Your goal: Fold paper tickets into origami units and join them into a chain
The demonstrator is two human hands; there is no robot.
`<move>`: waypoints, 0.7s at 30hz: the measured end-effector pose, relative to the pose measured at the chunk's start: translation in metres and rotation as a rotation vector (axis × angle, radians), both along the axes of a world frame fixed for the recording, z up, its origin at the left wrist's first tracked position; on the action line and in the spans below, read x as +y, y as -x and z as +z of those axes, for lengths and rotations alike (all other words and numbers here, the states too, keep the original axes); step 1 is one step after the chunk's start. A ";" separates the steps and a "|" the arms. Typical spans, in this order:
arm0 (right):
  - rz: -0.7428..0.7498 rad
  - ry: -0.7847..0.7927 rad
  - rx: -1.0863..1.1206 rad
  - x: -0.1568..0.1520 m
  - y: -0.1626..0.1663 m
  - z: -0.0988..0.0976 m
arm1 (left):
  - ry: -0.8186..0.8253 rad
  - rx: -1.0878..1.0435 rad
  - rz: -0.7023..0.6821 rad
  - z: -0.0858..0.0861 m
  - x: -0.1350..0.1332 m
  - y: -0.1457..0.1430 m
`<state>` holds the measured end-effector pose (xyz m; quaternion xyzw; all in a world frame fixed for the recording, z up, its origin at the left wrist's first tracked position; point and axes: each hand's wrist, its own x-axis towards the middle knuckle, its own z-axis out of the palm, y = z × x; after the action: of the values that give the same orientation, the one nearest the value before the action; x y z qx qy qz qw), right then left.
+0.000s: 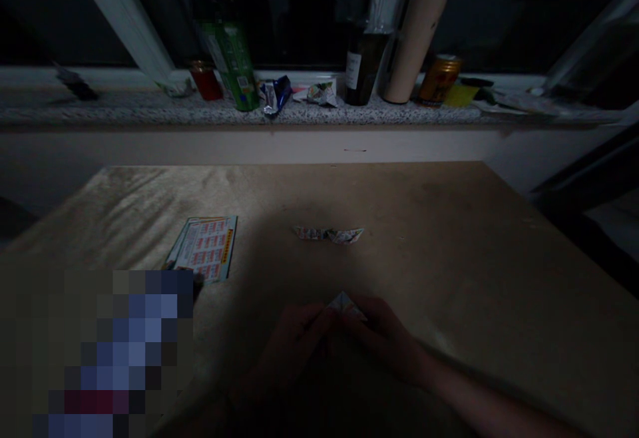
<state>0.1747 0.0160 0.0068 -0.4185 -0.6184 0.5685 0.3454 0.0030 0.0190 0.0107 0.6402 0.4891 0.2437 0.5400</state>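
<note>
Left hand [298, 331]: curled nearly closed, it pinched the folded paper [343, 302] at one side.
Right hand [382, 323]: similarly curled, it held the other side, though darkness perhaps hid its exact grip.
Folded paper: was between both hands, over the desk [429, 225].
Paper strip [345, 235]: lay just beyond.

The folded paper [343, 301] is pale with faint print. Its pointed corner faces forward; the left hand [302, 327] and right hand [383, 326] clamp its sides.
</note>
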 end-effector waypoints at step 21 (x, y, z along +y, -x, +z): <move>-0.026 0.081 0.029 0.002 -0.005 -0.003 | 0.049 -0.023 0.009 0.008 0.000 -0.004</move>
<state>0.1794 0.0182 0.0039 -0.4316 -0.5843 0.5947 0.3444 0.0067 0.0194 0.0187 0.6216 0.4917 0.2413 0.5601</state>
